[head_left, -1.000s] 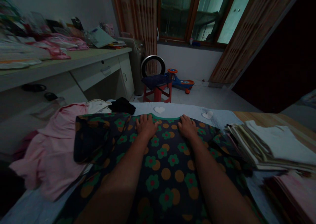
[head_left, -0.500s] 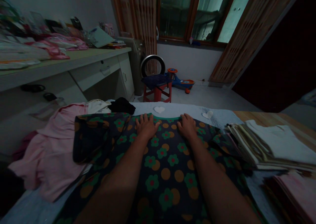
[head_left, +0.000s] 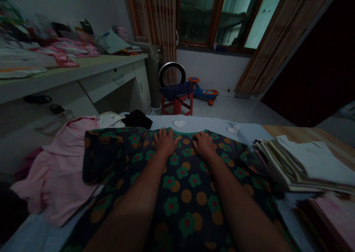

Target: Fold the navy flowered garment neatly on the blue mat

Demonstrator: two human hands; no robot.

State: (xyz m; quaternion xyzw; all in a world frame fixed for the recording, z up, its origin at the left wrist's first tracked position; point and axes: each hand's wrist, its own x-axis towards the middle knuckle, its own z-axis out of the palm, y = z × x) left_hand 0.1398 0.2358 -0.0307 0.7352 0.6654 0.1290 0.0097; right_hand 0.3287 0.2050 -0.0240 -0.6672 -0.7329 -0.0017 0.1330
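Note:
A dark shirt [head_left: 186,196] printed with green flowers and orange dots lies spread out in front of me, its green-edged neckline at the far side. My left hand [head_left: 165,143] rests flat on it just left of the neckline, fingers apart. On the other side of the neckline, my right hand [head_left: 204,144] lies on the cloth with its fingers loosely spread and slightly bent. Neither hand grips anything. The shirt's left sleeve [head_left: 102,157] is bunched and folded over itself.
Pink clothing [head_left: 69,163] and a black cloth [head_left: 138,118] lie to the left. At right are a stack of folded clothes [head_left: 313,159] and a folded pink garment [head_left: 337,211]. Beyond the pale blue cover [head_left: 199,121] stands a red stool [head_left: 177,104]; a cluttered desk [head_left: 111,69] is at left.
My right hand has slid a little left and nearer to me, from the neckline's edge onto the cloth. My left hand has hardly moved.

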